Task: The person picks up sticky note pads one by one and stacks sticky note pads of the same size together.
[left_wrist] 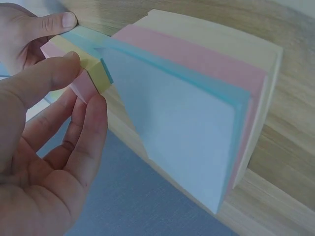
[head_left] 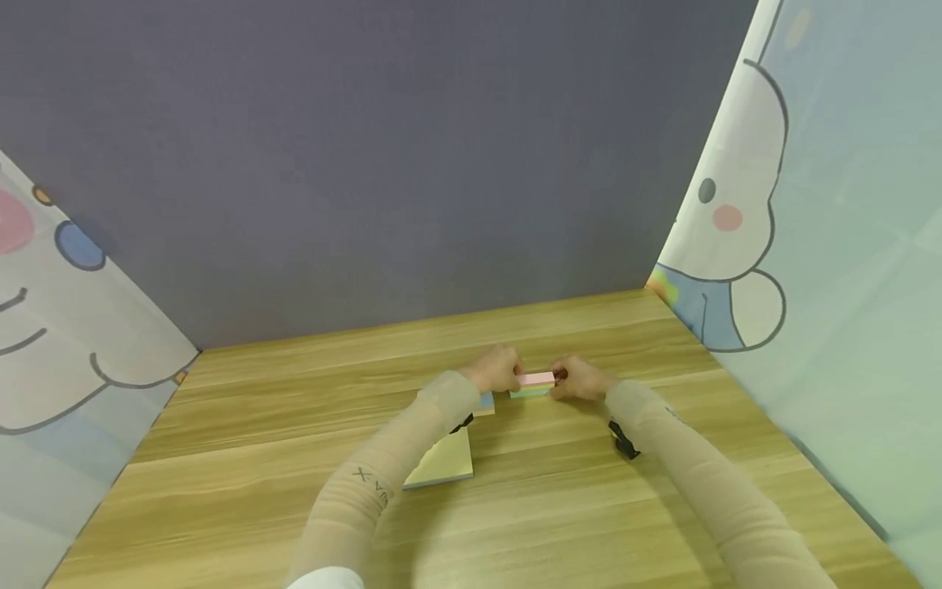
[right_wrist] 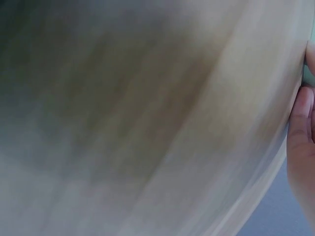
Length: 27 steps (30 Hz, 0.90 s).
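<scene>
In the head view my left hand (head_left: 496, 370) pinches the left end of a small stack of sticky notes (head_left: 536, 379) with a pink top and paler green below. My right hand (head_left: 584, 379) grips its right end. Up close in the left wrist view, the left thumb and fingers pinch pink and yellow layers of the sticky notes (left_wrist: 100, 77), with a blue edge showing. The right thumb lies along the far part of the stack. Only part of the right hand (right_wrist: 301, 130) enters the right wrist view, at the edge.
A thicker block of sticky notes (left_wrist: 182, 103), blue, pink and cream, stands beside the left hand; its blue top (head_left: 483, 402) peeks past the left wrist. Nearer lies a larger yellow pad (head_left: 445, 460), partly behind the left forearm. A grey wall (head_left: 412, 164) backs the wooden table (head_left: 294, 409).
</scene>
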{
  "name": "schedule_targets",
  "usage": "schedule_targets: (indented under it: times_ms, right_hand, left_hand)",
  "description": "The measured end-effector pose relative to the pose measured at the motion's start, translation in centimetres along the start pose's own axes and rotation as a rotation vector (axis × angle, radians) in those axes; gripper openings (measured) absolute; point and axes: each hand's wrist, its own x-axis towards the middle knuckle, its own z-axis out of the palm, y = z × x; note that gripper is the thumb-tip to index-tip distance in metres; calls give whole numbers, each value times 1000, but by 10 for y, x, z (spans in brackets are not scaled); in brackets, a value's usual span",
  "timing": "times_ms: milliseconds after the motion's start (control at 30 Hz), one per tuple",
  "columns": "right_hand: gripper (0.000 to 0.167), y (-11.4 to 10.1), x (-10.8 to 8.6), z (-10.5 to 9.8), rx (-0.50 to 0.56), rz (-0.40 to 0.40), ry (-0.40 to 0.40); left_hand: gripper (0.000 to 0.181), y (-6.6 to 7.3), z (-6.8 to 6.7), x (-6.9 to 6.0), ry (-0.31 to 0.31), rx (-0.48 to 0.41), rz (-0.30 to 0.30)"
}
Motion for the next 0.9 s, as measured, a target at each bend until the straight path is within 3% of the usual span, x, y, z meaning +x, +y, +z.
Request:
schedule_targets:
  times_ms: [400,900]
  right_hand:
    - [17,2,0,-1,-9,3,-2]
    - [17,0,1,-1,-8,-23,-10]
  left_hand:
    - [8,0,0,2,-10,-37,4]
    - [7,-1,1,0,6,11,9]
